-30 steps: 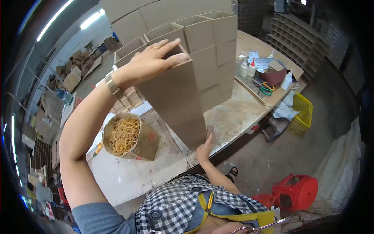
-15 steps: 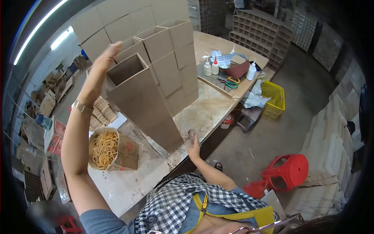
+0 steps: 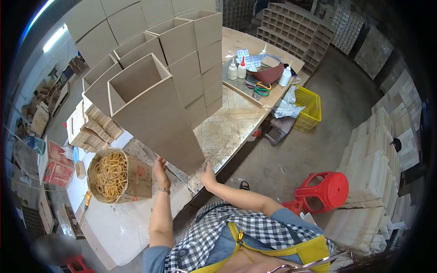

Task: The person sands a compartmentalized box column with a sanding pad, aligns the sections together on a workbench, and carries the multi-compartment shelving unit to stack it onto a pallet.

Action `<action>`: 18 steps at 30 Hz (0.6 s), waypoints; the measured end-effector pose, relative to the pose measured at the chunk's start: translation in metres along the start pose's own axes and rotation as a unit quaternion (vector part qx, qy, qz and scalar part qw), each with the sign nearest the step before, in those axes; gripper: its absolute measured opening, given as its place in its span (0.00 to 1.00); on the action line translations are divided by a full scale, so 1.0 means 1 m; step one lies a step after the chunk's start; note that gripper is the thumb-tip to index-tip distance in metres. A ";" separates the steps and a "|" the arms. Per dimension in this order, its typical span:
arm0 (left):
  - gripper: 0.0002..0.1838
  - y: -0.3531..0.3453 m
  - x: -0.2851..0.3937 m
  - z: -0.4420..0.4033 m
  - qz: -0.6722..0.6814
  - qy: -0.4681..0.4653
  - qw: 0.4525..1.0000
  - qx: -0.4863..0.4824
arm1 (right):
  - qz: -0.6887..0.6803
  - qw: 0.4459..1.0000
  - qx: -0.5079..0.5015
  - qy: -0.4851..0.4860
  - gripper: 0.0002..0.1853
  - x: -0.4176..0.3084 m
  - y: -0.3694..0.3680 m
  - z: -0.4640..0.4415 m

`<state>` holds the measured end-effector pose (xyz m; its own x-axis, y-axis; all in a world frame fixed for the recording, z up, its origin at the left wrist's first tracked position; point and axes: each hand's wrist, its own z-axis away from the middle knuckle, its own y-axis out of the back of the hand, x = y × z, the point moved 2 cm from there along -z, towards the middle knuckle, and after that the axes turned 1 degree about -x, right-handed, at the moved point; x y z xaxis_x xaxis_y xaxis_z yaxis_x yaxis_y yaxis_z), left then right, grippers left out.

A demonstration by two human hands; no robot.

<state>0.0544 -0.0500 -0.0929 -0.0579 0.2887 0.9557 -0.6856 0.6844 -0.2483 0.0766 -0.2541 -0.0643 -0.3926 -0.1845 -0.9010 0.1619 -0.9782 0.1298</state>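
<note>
A: Please, where is the tall box [image 3: 157, 125]?
B: It stands on the tabletop [image 3: 118, 232], just before the stacked boxes [image 3: 195, 63], and its hollow top faces upward.
A: And how is the left hand [image 3: 161, 174]?
B: It is held wide, between the lower part of the tall box and the bag [image 3: 140, 179] with yellow rubber bands [image 3: 110, 177].
A: The right hand [image 3: 208, 176] also?
B: It is bent, at the lower right edge; whether it holds something small, I cannot tell

The tall box [image 3: 157, 125] looks smooth, matt, wooden.
</note>
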 end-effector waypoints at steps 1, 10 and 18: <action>0.24 0.004 -0.021 0.000 0.001 0.019 1.000 -0.025 | -0.015 1.000 0.003 -0.005 0.25 0.001 -0.007 -0.001; 0.21 -0.014 -0.068 0.005 0.056 0.080 0.992 -0.084 | -0.018 0.994 0.060 0.091 0.29 0.030 -0.025 -0.010; 0.23 -0.007 -0.093 -0.017 0.023 0.114 0.990 -0.084 | -0.016 0.996 0.011 0.092 0.32 0.025 -0.016 -0.004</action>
<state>0.0772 -0.0703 -0.1823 0.0925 0.4532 0.8866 -0.5554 0.7625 -0.3318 0.0679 -0.2430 -0.0903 -0.2237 -0.1355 -0.9652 0.1316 -0.9854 0.1078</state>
